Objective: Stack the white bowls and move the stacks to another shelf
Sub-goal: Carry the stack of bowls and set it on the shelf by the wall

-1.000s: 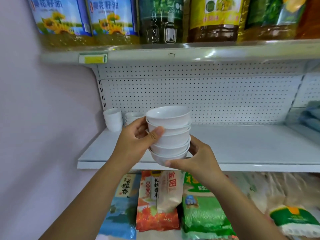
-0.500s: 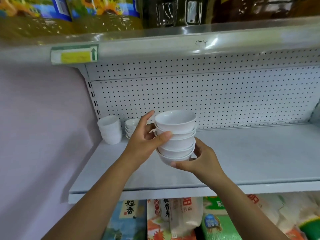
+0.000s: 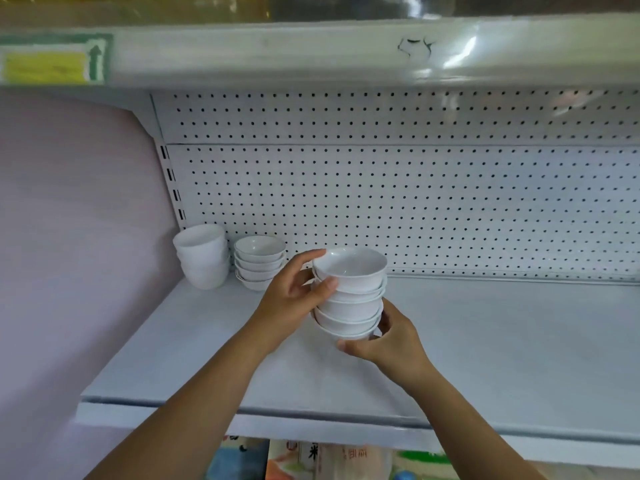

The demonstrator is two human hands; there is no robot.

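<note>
Where we hold the stack (image 3: 349, 296): white bowls nested upright over the shelf (image 3: 502, 341), left of its middle; we cannot tell whether the bottom bowl touches it.
Left hand (image 3: 294, 299): fingers curled round the top bowls, steadying them.
Right hand (image 3: 389, 342): fingers cupped under the bottom bowl.
Neighbours: corner stack (image 3: 202, 256) and second stack (image 3: 259, 263), behind and left of ours, nearer our left hand.
Next, we judge: lowering it upright beside them.
</note>
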